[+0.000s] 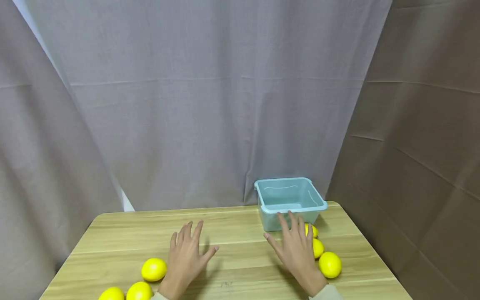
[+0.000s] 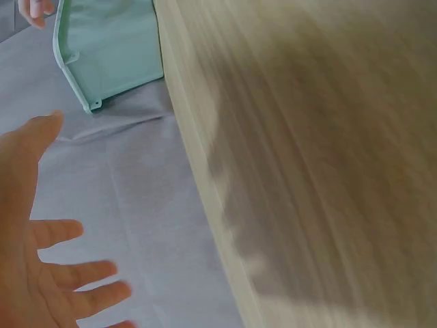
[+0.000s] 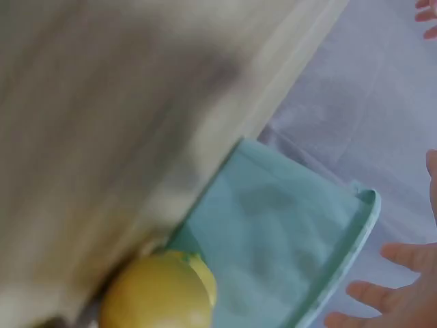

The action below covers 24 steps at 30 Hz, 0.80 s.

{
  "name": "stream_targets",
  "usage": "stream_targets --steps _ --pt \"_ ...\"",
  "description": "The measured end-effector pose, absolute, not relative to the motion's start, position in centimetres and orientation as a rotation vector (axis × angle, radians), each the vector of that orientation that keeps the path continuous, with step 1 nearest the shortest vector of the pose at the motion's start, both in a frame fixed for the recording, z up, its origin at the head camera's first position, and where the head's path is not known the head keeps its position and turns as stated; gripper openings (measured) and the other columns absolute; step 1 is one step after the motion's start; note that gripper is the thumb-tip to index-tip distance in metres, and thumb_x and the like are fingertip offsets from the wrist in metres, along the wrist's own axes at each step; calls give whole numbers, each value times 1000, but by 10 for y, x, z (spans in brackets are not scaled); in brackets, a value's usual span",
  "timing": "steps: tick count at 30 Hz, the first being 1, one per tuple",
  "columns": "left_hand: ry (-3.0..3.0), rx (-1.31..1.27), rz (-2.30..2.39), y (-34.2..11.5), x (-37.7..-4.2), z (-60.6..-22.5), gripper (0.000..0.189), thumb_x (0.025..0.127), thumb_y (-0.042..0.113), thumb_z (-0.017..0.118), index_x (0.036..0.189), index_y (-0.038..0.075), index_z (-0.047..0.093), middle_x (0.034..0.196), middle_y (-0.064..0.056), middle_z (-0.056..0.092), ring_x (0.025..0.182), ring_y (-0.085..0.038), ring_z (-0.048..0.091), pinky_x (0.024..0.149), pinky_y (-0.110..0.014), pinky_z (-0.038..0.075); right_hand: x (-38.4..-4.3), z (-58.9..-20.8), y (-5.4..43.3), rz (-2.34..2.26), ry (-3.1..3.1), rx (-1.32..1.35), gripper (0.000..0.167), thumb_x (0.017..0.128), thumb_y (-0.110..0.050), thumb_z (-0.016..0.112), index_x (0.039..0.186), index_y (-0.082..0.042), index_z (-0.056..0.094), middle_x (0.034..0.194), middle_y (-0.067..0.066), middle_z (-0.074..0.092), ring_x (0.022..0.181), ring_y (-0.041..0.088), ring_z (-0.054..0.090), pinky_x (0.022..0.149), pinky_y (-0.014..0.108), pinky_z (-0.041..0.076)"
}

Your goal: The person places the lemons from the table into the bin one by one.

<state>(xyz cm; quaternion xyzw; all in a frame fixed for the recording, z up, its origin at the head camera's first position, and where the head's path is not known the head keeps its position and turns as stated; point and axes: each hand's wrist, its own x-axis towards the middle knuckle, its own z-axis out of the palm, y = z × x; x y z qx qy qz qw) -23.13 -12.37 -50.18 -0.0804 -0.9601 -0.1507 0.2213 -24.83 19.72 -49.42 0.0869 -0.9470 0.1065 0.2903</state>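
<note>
Fingers spread, my left hand (image 1: 185, 259) hovers above the table and holds nothing. Just left of it in the head view lies a yellow lemon (image 1: 154, 269), with two more lemons nearer the front edge, one of them (image 1: 139, 291) partly cut off. My right hand (image 1: 296, 250), also spread and holding nothing, hovers in front of a light blue plastic bin (image 1: 289, 220). Beside it on the right sit three lemons in a row, the nearest (image 1: 330, 265) in full view; the hand partly covers the others. In the right wrist view a lemon (image 3: 157, 294) appears close to the bin's wall (image 3: 266, 225).
The wooden table (image 1: 232, 233) has rounded back corners. The bin stands at its back right, and no contents show inside. Grey curtain (image 1: 187, 125) hangs behind the table, and a brownish curtain (image 1: 420, 146) runs along the right side.
</note>
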Motion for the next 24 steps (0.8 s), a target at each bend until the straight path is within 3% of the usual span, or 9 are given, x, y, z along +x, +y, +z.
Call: stream_targets --steps 4,8,19,24 --pt "-2657 -223 -412 -119 -231 -500 87 89 65 74 151 7 55 140 -27 62 125 -45 62 107 -65 46 -252 -484 201 273 -2494 276 74 94 -58 72 148 -9 57 143 25 57 132 46 53 102 70 43" --pt "-2665 -213 -499 -113 -231 -498 87 90 65 73 151 6 55 140 -26 62 125 -45 62 107 -64 46 -255 -474 209 261 -2504 302 74 94 -58 72 146 -7 59 140 26 59 130 47 55 98 69 46" --pt "-2656 -195 -825 -102 -228 -491 84 92 61 73 152 6 53 144 -26 60 129 -46 60 109 -64 44 -258 -460 238 391 -2637 254 79 99 -62 64 150 -3 53 149 32 49 136 54 46 104 77 37" --pt "-2635 -212 -934 -95 -229 -488 86 93 59 74 155 4 49 150 -26 56 135 -47 55 111 -65 43 -262 -455 251 457 -2645 234 82 99 -59 67 153 0 47 153 36 40 137 56 42 98 78 40"
